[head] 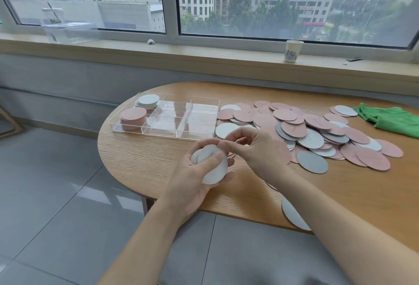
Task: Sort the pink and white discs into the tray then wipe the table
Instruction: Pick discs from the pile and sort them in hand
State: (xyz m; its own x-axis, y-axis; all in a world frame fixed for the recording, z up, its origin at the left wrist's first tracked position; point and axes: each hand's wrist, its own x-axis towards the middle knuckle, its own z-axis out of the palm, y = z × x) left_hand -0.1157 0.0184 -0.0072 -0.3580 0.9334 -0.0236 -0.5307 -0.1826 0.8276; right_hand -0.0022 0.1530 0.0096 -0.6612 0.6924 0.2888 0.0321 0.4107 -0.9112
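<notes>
Spanning counter [158, 167] right half, loose disc pile [306, 130] left unsorted. Clear tray [197, 123] kept beside pile, pink and white stacks separated inside. White disc stack [209, 164] gripped by left hand [195, 171]; right hand [258, 151] pinched closed at stack edge, likely squaring it.

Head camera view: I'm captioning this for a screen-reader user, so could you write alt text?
A person's left hand holds a stack of white discs above a wooden table while the right hand touches its top edge. A clear tray with one pink and one white stack sits left of a loose disc pile; a green cloth lies far right.
</notes>
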